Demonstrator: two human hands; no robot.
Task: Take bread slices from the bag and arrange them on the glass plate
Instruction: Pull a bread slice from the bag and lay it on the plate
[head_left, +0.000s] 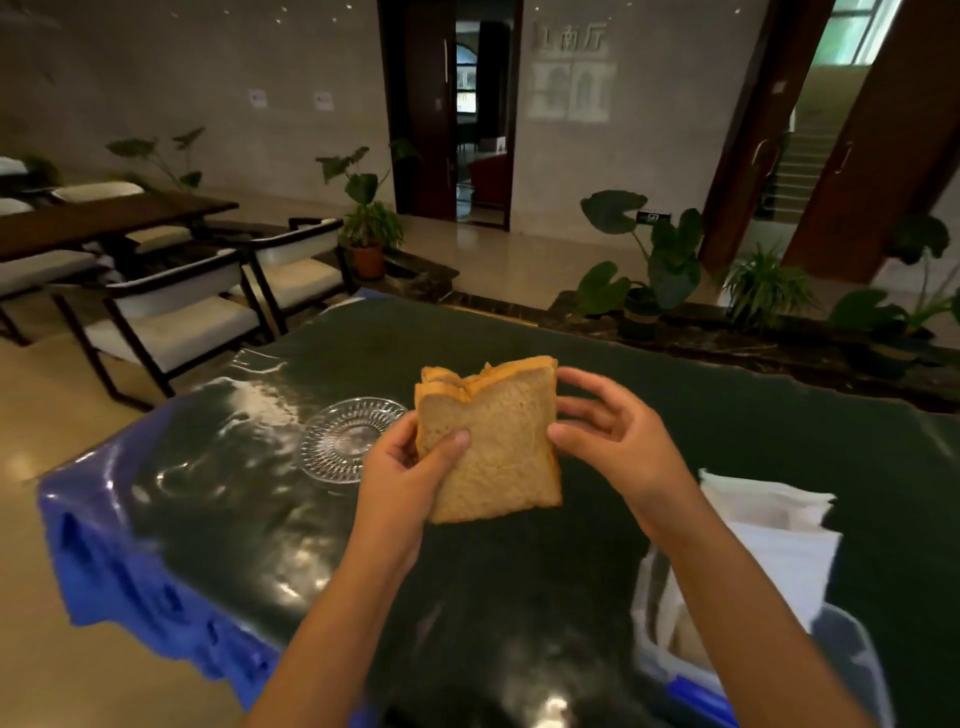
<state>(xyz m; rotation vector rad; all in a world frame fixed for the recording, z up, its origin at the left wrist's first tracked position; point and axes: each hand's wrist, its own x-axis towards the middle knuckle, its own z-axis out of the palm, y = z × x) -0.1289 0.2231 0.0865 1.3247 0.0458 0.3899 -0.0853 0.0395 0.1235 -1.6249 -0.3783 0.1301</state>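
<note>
A small stack of brown bread slices (493, 441) is held upright above the table, in the middle of the view. My left hand (400, 467) grips its left edge, thumb across the front slice. My right hand (608, 426) pinches the right edge with fingertips. The glass plate (337, 441) lies on the table to the left, partly behind my left hand, with nothing on it. The bread bag (748, 561), white and clear plastic, lies at the lower right under my right forearm, with a slice showing inside.
The table (519, 597) has a dark shiny cover over a blue cloth that hangs at the left edge. White-cushioned chairs (171, 322) stand beyond the left side. Potted plants (654, 265) line a ledge behind the table.
</note>
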